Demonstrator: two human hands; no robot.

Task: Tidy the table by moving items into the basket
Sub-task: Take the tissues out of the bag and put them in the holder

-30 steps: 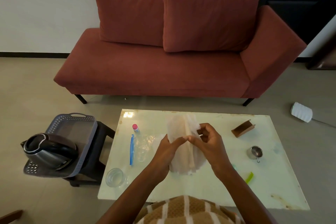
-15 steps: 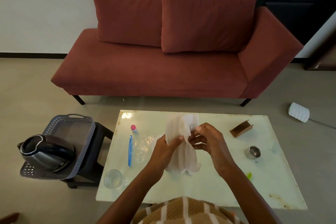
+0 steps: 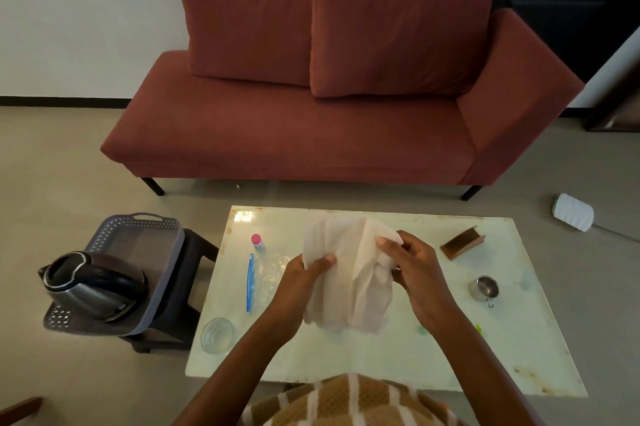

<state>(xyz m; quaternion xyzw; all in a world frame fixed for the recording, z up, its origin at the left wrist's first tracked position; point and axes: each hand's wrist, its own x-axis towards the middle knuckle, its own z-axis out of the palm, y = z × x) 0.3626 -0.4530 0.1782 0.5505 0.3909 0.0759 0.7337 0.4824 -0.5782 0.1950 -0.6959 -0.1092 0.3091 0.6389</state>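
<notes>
While the thin, crumpled white cloth (image 3: 349, 273) is held above the glossy pale table (image 3: 381, 360), its upper edge is pinched by the left hand (image 3: 304, 275) and its other side gripped by the right hand (image 3: 417, 264); a gathering or folding step is judged to be in hand; next, a carry leftward is called for, to the perforated grey basket (image 3: 100, 235) beside the table, where a rounded steel kettle (image 3: 90, 283) is lodged.

Green scrap (image 3: 479, 329), near right: mostly behind forearm (image 3: 460, 353), unidentifiable. Bag (image 3: 268, 273) partly behind left hand (image 3: 300, 283). Tissue (image 3: 346, 273) covers part of right hand (image 3: 417, 270).
</notes>
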